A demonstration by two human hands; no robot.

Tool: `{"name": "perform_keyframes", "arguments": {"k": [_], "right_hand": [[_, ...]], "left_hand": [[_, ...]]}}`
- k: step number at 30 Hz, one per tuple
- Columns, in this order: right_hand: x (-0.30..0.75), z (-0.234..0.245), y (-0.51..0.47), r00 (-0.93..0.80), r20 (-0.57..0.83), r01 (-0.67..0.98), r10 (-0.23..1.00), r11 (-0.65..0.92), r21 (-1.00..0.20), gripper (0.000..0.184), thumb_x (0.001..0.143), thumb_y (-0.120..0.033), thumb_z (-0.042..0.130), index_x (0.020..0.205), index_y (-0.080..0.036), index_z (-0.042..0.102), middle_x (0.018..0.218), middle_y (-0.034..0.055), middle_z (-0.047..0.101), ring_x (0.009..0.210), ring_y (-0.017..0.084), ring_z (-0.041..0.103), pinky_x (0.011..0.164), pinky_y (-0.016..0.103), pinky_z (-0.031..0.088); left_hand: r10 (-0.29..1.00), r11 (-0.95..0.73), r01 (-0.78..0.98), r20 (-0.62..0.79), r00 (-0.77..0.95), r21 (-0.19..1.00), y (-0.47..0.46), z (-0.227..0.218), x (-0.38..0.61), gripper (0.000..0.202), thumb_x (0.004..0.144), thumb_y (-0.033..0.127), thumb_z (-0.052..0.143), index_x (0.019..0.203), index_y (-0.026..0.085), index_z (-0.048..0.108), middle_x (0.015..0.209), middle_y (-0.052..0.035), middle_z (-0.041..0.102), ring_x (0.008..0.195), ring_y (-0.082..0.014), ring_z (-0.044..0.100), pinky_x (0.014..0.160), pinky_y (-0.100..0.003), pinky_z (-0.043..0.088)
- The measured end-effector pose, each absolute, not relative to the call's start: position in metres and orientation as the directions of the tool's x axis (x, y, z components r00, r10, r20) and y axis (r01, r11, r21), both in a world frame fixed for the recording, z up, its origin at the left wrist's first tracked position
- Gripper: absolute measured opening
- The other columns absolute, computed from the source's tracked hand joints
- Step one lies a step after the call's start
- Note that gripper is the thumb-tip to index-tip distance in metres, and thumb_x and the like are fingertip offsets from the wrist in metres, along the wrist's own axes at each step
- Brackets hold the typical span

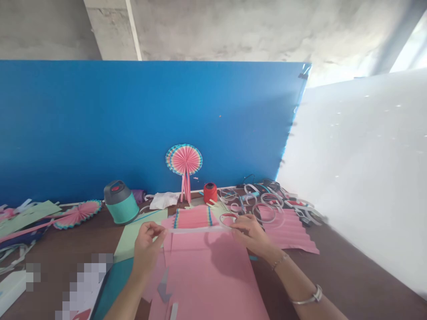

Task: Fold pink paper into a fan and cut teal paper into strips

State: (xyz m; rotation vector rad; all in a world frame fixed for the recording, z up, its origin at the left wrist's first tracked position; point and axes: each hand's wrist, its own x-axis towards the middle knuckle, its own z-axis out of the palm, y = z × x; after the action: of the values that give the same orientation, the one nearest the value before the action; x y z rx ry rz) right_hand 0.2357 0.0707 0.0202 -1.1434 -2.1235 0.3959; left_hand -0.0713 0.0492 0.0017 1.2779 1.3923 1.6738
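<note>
My left hand (pixel 147 246) pinches the left end of a thin white tape strip (pixel 195 230) stretched across a pink paper sheet (pixel 207 271). My right hand (pixel 250 233) holds the strip's right end together with a clear tape roll (pixel 228 219). Just beyond the strip lies a pleated pink paper piece with blue edges (pixel 193 218). Both hands hover low over the brown table (pixel 350 275).
A finished pink paper fan (pixel 184 160) stands against the blue board (pixel 133 124). A teal jug (pixel 120 202), red thread spool (pixel 210 192), several tape rings (pixel 263 206), pleated pink paper (pixel 292 231), green paper (pixel 133 238) and another fan (pixel 78 213) lie around. A white partition (pixel 367 169) closes the right side.
</note>
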Motion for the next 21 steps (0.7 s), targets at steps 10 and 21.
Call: {"name": "perform_keyframes", "arguments": {"k": [10, 21], "right_hand": [[0.234, 0.023, 0.070, -0.361, 0.410, 0.598, 0.837, 0.546, -0.587, 0.028, 0.082, -0.024, 0.044, 0.062, -0.018, 0.063, 0.057, -0.0014, 0.053, 0.059, 0.012, 0.049, 0.080, 0.035, 0.034], [0.240, 0.018, 0.073, -0.416, 0.412, 0.527, 0.810, 0.585, -0.617, 0.028, 0.086, -0.034, 0.045, 0.082, -0.019, 0.069, 0.070, 0.0064, 0.067, 0.081, 0.021, 0.058, 0.086, 0.037, 0.038]], "left_hand": [[0.718, -0.470, 0.271, 0.542, -0.437, 0.840, 0.031, 0.010, -0.060, 0.023, 0.071, 0.027, 0.066, 0.083, 0.020, 0.047, 0.076, -0.0003, 0.058, 0.078, -0.0164, 0.057, 0.076, -0.031, 0.044], [0.734, -0.420, 0.292, 0.511, -0.447, 0.859, 0.036, 0.009, -0.065, 0.022, 0.071, 0.029, 0.065, 0.081, 0.021, 0.047, 0.075, 0.0002, 0.057, 0.077, -0.0164, 0.056, 0.076, -0.032, 0.043]]}}
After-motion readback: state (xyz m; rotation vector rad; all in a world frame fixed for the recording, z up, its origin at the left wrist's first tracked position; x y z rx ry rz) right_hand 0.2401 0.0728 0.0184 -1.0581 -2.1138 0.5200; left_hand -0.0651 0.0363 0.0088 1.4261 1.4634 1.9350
